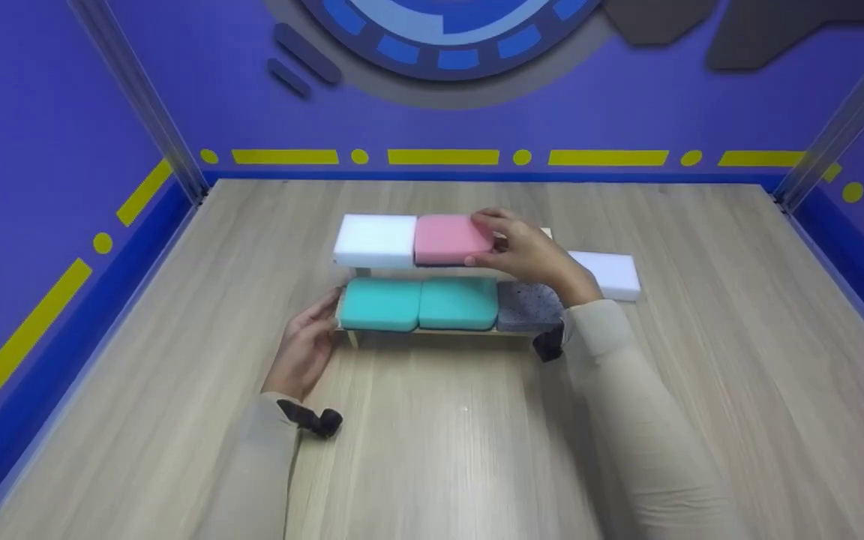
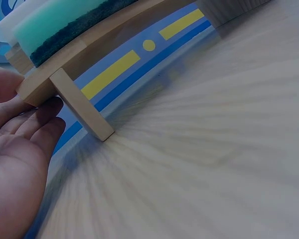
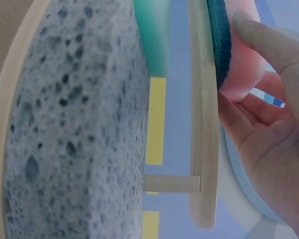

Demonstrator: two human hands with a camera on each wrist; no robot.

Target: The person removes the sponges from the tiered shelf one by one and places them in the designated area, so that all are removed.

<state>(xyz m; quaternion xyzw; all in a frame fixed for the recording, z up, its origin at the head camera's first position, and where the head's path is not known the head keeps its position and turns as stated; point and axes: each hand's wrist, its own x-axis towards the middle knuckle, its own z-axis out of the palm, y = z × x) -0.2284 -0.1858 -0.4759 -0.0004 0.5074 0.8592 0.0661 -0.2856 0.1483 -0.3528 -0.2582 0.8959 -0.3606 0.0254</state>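
A two-tier wooden rack (image 3: 205,149) carries a row of sponges on each shelf. My right hand (image 1: 528,253) pinches a pink sponge (image 1: 448,238) with a dark scouring layer underneath, on the upper shelf, beside a white sponge (image 1: 376,238). The right wrist view shows the thumb on the pink side and fingers around its end. On the lower shelf sit two teal sponges (image 1: 381,303) and a grey speckled sponge (image 1: 523,304), the latter partly behind the right wrist. My left hand (image 1: 306,343) grips the rack's left end, thumb above and fingers beneath the shelf board (image 2: 72,56).
Another white block (image 1: 612,274) lies to the right of the rack, partly hidden by the right wrist. The wood-grain table (image 1: 432,435) is bounded by blue panels with yellow dashes (image 1: 443,157) at the back and sides.
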